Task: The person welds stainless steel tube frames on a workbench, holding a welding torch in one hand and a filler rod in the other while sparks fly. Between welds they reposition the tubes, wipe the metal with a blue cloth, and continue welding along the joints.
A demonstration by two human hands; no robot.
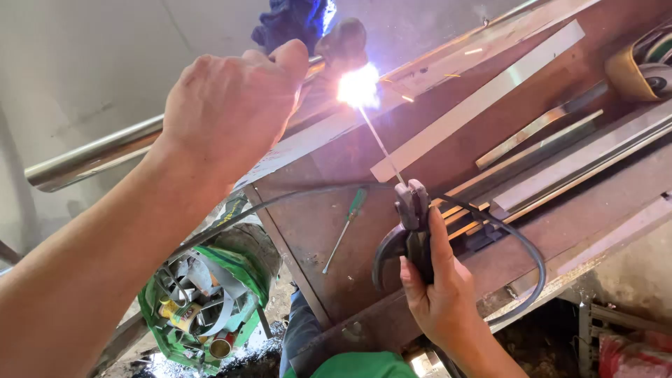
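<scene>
Arc lit: the welding rod (381, 145) runs from the electrode holder (411, 210) up to a white-blue flare (358, 86) at the far edge of the rusty steel table (336, 259), where a shiny round metal tube (91, 155) meets flat strip stock. Our right hand (441, 290) is closed around the holder's handles, thumb up along the jaw, grey cable (521, 241) looping off to the right. Our left hand (234, 105) is raised close to the flare, fingers curled under; whether it grips the tube or only shields we cannot tell. We judge the weld mid-run: much of the rod is left, sparks flying, no finished bead visible through the glare. A blue-gloved hand (294, 24) of another person sits beyond the arc. On the table: a green-handled screwdriver (348, 225), several bright flat bars (483, 98). Below left, a green woven sack (203, 301) holds metal offcuts and a yellow-labelled tin; bottom right, a red bag (633, 353), print unreadable.
</scene>
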